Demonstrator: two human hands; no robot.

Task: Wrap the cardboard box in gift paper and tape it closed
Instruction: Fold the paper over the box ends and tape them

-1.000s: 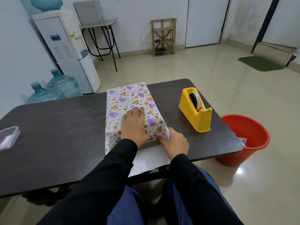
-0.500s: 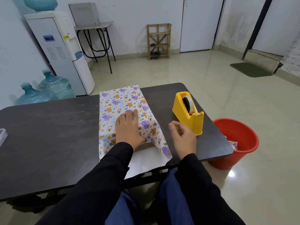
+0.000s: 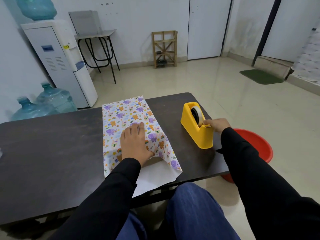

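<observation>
Gift paper point(image 3: 128, 116) printed with cartoon animals lies folded over the cardboard box on the dark table point(image 3: 52, 144); the box itself is almost fully hidden under it. The paper's white underside sticks out past the near table edge. My left hand point(image 3: 135, 142) presses flat on top of the wrapped box, fingers straight. My right hand point(image 3: 216, 125) is at the cutter end of the yellow tape dispenser point(image 3: 195, 130), fingertips pinching the tape end by the roll.
A red bucket point(image 3: 256, 146) stands on the floor right of the table. A water dispenser point(image 3: 58, 61) and spare water bottles point(image 3: 43, 104) are at the back left, with a metal desk and a wooden rack against the far wall.
My right hand left the paper's near right corner and moved right to the tape dispenser. That corner of paper has sprung loose. My left hand kept pressing on the box.
</observation>
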